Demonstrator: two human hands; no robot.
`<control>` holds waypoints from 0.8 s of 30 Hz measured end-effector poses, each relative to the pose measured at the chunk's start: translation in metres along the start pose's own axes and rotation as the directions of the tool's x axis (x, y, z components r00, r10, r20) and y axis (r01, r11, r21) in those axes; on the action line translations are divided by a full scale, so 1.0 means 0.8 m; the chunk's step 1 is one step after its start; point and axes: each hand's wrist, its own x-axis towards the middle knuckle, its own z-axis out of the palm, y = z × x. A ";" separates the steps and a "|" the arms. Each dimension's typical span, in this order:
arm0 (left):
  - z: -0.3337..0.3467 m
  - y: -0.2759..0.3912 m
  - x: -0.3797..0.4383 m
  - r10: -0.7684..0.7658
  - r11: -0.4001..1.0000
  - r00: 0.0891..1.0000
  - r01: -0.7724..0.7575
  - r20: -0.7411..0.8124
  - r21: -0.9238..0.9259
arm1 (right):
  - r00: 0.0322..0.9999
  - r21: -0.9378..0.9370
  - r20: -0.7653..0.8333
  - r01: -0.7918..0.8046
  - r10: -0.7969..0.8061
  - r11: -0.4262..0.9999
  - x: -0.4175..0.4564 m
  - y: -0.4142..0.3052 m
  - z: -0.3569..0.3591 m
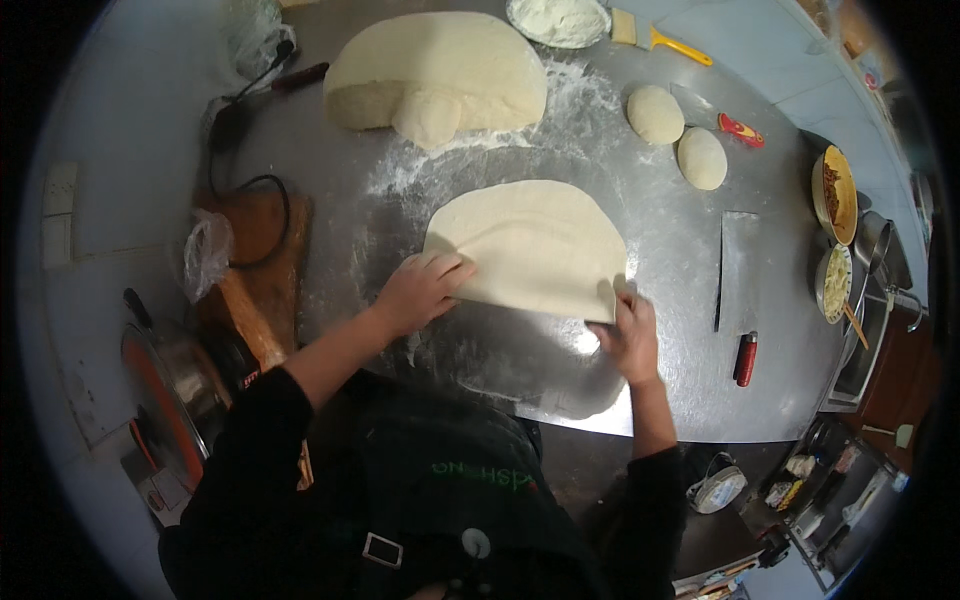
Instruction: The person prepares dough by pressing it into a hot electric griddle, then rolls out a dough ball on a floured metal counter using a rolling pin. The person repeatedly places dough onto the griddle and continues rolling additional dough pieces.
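Observation:
A wide, flat sheet of dough (536, 240) lies on the floured metal worktop (480, 345) in front of me, its near edge nearly straight and its far edge rounded. My left hand (424, 289) holds the near left corner, fingers over the dough. At the near right corner, my right hand (628, 330) grips the edge between thumb and fingers. Beyond the sheet rests a large mass of dough (450, 64), with a smaller lump (427, 116) against its near side.
Two dough balls (655, 115), a cleaver (739, 270) with a red handle, a brush (660, 37) and a bowl of flour (559, 19) sit on the worktop. Food bowls (844, 199) line the right side. A wooden board (255, 247) and a black cable are at left.

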 end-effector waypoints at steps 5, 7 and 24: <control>0.019 -0.007 -0.098 -0.052 0.997 0.990 0.059 0.128 -0.047 | 0.996 -0.045 0.074 -0.036 0.039 0.998 -0.087 -0.055 0.009; 0.019 -0.018 -0.115 -0.011 0.995 0.980 0.030 0.201 -0.091 | 0.996 -0.008 0.084 0.036 -0.035 0.999 -0.110 -0.050 0.020; 0.035 -0.014 0.016 -0.322 0.947 0.946 0.322 0.027 0.007 | 0.976 -0.280 0.204 0.135 -0.079 0.950 0.042 -0.006 0.033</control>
